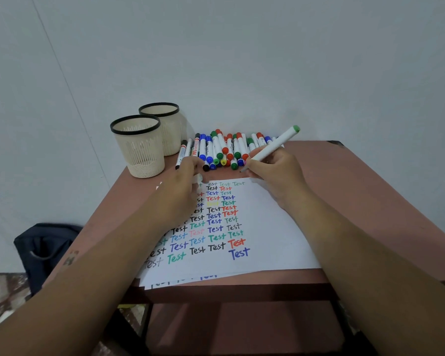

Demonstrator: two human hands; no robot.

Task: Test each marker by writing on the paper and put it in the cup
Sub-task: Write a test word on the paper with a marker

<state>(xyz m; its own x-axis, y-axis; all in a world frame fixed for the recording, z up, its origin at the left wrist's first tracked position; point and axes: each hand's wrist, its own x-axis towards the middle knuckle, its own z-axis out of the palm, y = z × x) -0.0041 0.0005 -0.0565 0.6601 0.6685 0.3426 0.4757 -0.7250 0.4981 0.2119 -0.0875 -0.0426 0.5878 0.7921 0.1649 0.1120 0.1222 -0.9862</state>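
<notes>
My right hand (272, 173) grips a white marker with a green end (275, 145), its tip down near the far edge of the paper (267, 240). The paper is covered with rows of the word "Test" in several colours. My left hand (183, 183) rests on the paper's upper left, fingers curled near the pile; I cannot tell if it holds a cap. A pile of several markers (221, 150) with blue, green, red and black caps lies beyond the paper. Two cream cups with black rims, the near cup (139, 147) and the far cup (165, 124), stand at the table's far left.
The small brown table (370, 196) stands against a pale wall. More sheets lie under the top paper at the near edge. A dark bag (44, 250) sits on the floor to the left of the table.
</notes>
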